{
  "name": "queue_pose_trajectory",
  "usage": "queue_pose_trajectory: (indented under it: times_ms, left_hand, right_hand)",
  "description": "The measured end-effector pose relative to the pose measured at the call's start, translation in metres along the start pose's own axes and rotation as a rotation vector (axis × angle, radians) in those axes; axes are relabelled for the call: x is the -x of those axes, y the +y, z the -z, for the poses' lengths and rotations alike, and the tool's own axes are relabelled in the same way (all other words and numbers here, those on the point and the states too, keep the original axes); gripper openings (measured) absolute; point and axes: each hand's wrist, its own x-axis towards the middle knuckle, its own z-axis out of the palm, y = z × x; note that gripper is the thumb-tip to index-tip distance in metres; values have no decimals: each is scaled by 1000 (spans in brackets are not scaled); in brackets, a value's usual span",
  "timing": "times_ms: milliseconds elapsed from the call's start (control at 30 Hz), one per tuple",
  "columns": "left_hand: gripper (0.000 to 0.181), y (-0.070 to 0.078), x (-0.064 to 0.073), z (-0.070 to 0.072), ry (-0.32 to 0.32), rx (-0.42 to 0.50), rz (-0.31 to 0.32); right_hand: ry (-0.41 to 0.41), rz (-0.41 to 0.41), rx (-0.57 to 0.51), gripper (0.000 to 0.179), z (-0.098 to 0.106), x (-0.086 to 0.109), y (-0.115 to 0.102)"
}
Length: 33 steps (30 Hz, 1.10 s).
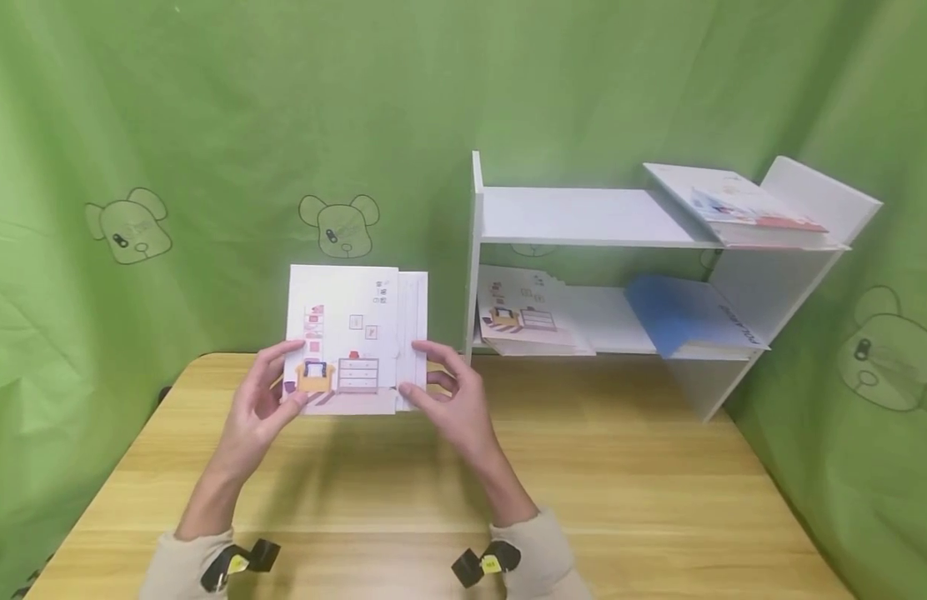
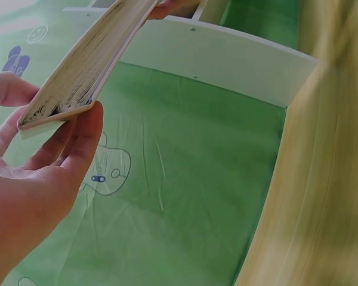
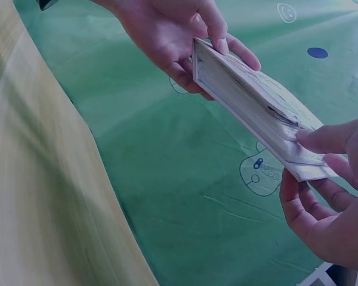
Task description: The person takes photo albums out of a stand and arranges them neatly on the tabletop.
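A white-covered book (image 1: 354, 287), printed with a yellow armchair and a chest of drawers, is held above the table in both hands. My left hand (image 1: 257, 400) grips its left edge, thumb on the front cover. On the opposite side, my right hand (image 1: 458, 404) pinches the right edge, where a pale strip of pages or inner cover shows past the front cover. The left wrist view shows the book's page edges (image 2: 86, 65) from below. In the right wrist view, the right thumb (image 3: 325, 140) presses on the slightly parted book (image 3: 256, 113).
A white two-tier shelf (image 1: 576, 215) stands at the right of the wooden table (image 1: 621, 500). Its lower tier holds a similar book (image 1: 523, 321) at left and a blue-and-white book (image 1: 673, 312) at right. Another book (image 1: 741, 204) leans on the top tier. Green curtain (image 1: 231, 100) hangs behind.
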Motion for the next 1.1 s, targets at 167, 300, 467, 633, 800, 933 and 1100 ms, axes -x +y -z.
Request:
queue_pose_trajectory:
  times_ms: [167,300,467,633,800,933,1100]
  left_hand:
    - [62,1,0,5,13,-10,11]
    - [63,1,-2,8,25,-6,10]
    - [62,0,-1,14,36,-22,1]
    - [60,-2,0,16,47,-51,22]
    - [59,-4,-1,18,78,-34,59]
    - [60,-6,0,22,109,16,67]
    - [61,-11,0,29,91,97,65]
  right_hand:
    - [-39,-7,12,62,-4,-2,2]
    - [-62,-16,6,64,-7,-8,2]
    - [-81,-11,-3,64,-13,-15,3]
    - [-57,-13,16,65,-19,-18,5]
    - [-22,-34,-6,63,-24,-24,8]
    - [-14,-87,-35,63,-29,-27,14]
    - [17,-101,-26,63,-38,-29,20]
